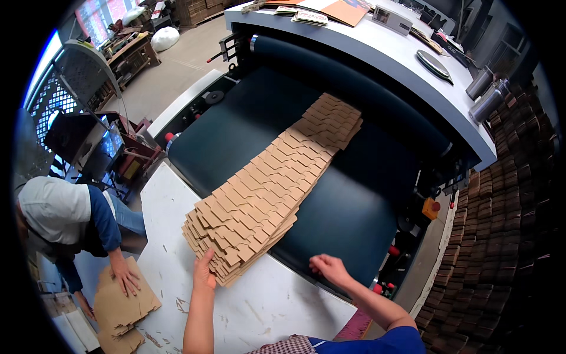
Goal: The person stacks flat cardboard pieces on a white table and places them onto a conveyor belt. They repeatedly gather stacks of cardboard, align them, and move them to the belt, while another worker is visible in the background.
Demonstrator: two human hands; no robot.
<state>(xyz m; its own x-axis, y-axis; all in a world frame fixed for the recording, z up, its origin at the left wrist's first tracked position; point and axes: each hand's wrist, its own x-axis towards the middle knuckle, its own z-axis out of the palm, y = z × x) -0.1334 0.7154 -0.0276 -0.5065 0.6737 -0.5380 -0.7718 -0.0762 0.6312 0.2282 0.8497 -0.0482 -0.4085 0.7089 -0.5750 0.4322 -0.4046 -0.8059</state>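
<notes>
A long, overlapping row of flat brown cardboard blanks runs diagonally from the white table onto the dark green conveyor belt. Its far end lies in shadow near the roller. The near end is stacked thicker and fans out over the table. There my left hand grips the edge of the blanks, thumb along their side and the other fingers partly hidden. Right of the row, my right hand hovers over the belt's near edge. Its fingers are curled in, apart from the cardboard, with nothing seen in them.
At the lower left a co-worker bends over more cardboard blanks on the white table. Red-tipped knobs and an orange box with a red button flank the belt. Tall cardboard stacks line the right.
</notes>
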